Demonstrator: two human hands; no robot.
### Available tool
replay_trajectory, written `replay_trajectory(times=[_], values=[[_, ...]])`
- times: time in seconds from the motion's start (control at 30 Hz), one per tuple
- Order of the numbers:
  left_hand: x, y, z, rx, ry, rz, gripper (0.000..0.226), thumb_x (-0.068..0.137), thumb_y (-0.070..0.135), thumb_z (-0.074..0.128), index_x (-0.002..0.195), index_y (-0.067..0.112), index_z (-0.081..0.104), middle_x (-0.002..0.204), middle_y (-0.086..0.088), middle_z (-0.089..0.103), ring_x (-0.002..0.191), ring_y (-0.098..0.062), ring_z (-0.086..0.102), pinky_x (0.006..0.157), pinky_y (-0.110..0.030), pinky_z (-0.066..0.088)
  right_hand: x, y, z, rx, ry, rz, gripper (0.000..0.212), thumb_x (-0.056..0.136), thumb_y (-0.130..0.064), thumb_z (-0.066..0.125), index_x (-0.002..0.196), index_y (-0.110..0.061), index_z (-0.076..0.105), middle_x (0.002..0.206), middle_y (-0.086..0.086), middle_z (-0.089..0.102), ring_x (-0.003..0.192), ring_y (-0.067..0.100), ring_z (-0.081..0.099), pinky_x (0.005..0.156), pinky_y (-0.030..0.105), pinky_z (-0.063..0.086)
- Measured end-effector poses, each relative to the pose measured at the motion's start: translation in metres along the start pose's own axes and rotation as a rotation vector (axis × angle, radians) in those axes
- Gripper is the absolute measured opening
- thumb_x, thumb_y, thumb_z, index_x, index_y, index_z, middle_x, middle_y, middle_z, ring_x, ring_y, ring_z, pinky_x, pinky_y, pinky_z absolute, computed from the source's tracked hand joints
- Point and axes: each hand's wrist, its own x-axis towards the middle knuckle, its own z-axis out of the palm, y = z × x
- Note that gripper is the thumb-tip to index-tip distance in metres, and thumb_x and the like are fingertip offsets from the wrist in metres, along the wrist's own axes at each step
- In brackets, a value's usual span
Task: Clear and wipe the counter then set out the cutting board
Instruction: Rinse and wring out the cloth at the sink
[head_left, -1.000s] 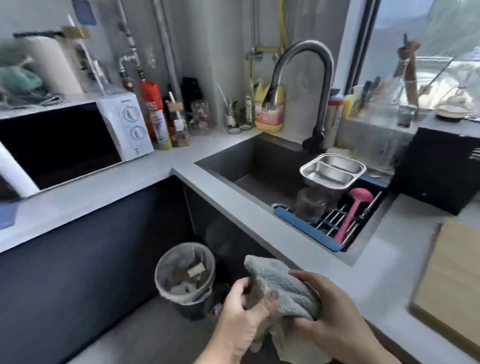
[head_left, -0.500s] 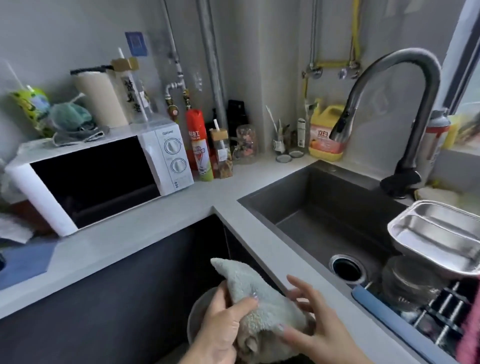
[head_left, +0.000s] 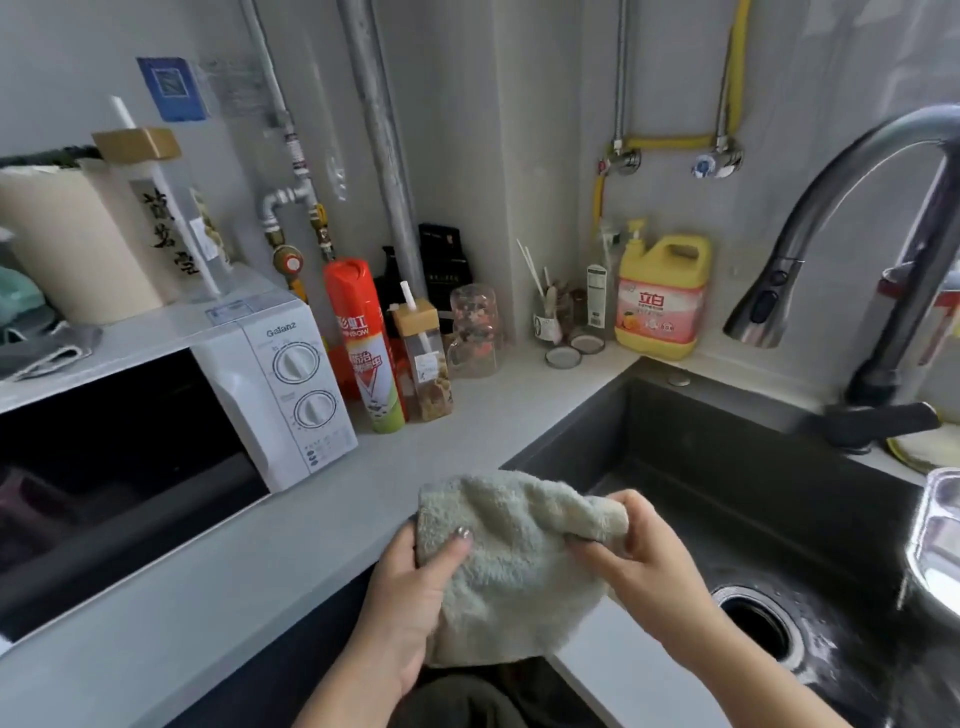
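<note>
A pale green fluffy cloth (head_left: 511, 561) is stretched between both hands above the corner of the grey counter (head_left: 322, 525). My left hand (head_left: 415, 597) pinches its left edge with the thumb on top. Its upper right corner is bunched in my right hand (head_left: 641, 561), just in front of the dark sink (head_left: 727, 467). The cutting board is out of view.
A white microwave (head_left: 280, 384) stands at the left. An orange spray can (head_left: 363, 343), a jar with a straw (head_left: 423, 358), an upturned glass (head_left: 475, 332) and a yellow detergent jug (head_left: 662, 296) line the back wall. The tap (head_left: 831, 244) arches over the sink, and a steel tray's edge (head_left: 935, 535) shows at right.
The view has swung left and closer to the counter corner; the cutting board and bin have left the frame. Both hands raised the cloth and spread it out flat.
</note>
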Motion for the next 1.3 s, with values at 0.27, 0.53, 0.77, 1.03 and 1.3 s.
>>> replay_trajectory(times=[0.27, 0.53, 0.77, 1.03, 1.3], values=[[0.073, 0.024, -0.017, 0.039, -0.218, 0.104, 0.030, 0.079, 0.009, 0.065, 0.084, 0.038, 0.068, 0.087, 0.007, 0.075, 0.081, -0.011, 0.071, 0.062, -0.023, 0.055, 0.047, -0.039, 0.015, -0.358, 0.192, -0.206, 0.024, 0.074, -0.024, 0.073, 0.078, -0.033, 0.052, 0.076, -0.008, 0.066, 0.072, 0.007, 0.062, 0.061, 0.027, 0.053], [0.102, 0.027, 0.009, 0.333, 0.004, 0.330, 0.048, 0.069, 0.023, 0.075, 0.050, 0.023, 0.031, 0.045, 0.010, 0.026, 0.048, -0.009, 0.024, 0.050, -0.023, 0.022, 0.082, -0.044, 0.000, -0.130, 0.351, -0.052, 0.013, 0.080, -0.022, 0.068, 0.073, -0.015, 0.061, 0.078, 0.010, 0.068, 0.077, 0.026, 0.064, 0.073, 0.044, 0.054], [0.122, 0.050, 0.055, -0.290, -0.388, -0.029, 0.026, 0.056, 0.001, 0.068, 0.046, 0.023, 0.057, 0.055, -0.001, 0.063, 0.058, -0.017, 0.062, 0.060, -0.030, 0.053, 0.097, -0.031, -0.049, 0.196, 0.268, -0.008, 0.020, 0.079, -0.007, 0.069, 0.065, -0.021, 0.064, 0.066, 0.007, 0.070, 0.063, 0.016, 0.062, 0.062, 0.035, 0.052], [0.138, 0.068, 0.117, -0.067, -0.649, -0.008, 0.022, 0.060, -0.003, 0.057, 0.059, 0.018, 0.053, 0.065, -0.007, 0.062, 0.063, -0.019, 0.059, 0.058, -0.027, 0.047, 0.116, -0.021, -0.092, -0.221, -0.018, -0.073, 0.079, 0.076, -0.026, 0.071, 0.134, -0.052, 0.024, 0.132, -0.023, 0.039, 0.112, -0.012, 0.040, 0.082, 0.012, 0.039], [0.162, 0.072, 0.163, 0.444, -0.822, 0.063, 0.023, 0.064, 0.002, 0.055, 0.062, 0.024, 0.051, 0.057, 0.000, 0.053, 0.050, -0.011, 0.049, 0.047, -0.023, 0.039, 0.172, -0.044, -0.121, -0.477, -0.490, -0.137, 0.023, 0.069, -0.025, 0.076, 0.087, -0.016, 0.065, 0.089, 0.010, 0.069, 0.084, 0.024, 0.065, 0.077, 0.039, 0.052]])
